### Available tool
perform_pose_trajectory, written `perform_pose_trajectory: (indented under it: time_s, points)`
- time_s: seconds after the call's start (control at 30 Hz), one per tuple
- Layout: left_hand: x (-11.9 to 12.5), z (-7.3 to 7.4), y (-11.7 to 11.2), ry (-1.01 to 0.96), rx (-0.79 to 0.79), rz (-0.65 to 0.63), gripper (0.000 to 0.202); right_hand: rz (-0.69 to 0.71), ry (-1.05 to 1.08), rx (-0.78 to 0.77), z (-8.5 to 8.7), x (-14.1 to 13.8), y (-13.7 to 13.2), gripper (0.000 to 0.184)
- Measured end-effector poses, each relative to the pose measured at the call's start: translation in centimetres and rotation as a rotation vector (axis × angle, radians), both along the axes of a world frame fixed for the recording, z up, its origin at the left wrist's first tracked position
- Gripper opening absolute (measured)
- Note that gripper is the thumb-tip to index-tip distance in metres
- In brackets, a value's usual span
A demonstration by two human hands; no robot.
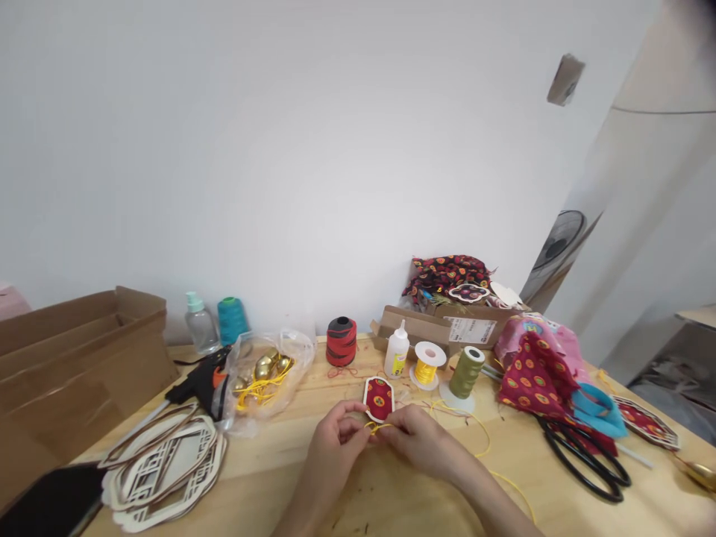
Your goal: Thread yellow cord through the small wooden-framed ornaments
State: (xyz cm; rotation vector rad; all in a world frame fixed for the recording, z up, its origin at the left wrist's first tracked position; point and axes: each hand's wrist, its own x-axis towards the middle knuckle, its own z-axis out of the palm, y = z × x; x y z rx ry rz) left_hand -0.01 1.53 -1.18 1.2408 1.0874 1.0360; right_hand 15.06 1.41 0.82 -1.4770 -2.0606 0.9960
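Note:
A small wood-framed ornament (379,398) with dark red patterned fabric lies on the table just beyond my fingertips. Yellow cord (376,427) loops at its lower end. My left hand (338,438) pinches this cord between thumb and fingers. From the other side, my right hand (412,438) is closed on the same cord, its fingertips close to the left ones. A loose length of the cord trails past my right forearm along the table. Behind stand a white glue bottle (397,352), a spool of yellow cord (426,365) and an olive thread cone (468,373).
On the left are stacked wooden frames (168,477), a black glue gun (201,384), a plastic bag of gold bells (268,373) and a cardboard box (83,373). Black-handled scissors (587,459) and red patterned fabric (534,377) lie right. A red thread cone (341,343) stands near the wall.

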Motion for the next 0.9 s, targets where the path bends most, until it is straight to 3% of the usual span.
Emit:
perform_pose_trajectory:
  time_s: [0.17,0.37,0.67,0.9]
  points:
    - [0.1,0.1,0.2,0.103,-0.034,-0.028,0.019,-0.01,0.21,-0.079,-1.1,0.2,0.2,0.028]
    - [0.0,-0.5,0.7,0.203,-0.094,-0.011,0.018,-0.123,0.265,-0.042,-1.0,-0.1,0.2,0.031]
    - [-0.2,1.2,0.4,0.058,-0.179,0.03,0.026,-0.252,0.51,-0.213,-0.4,0.1,0.5,0.032]
    - [0.0,1.1,0.2,-0.061,-0.279,0.028,0.036,-0.307,0.719,-0.28,0.5,0.1,0.1,0.03]
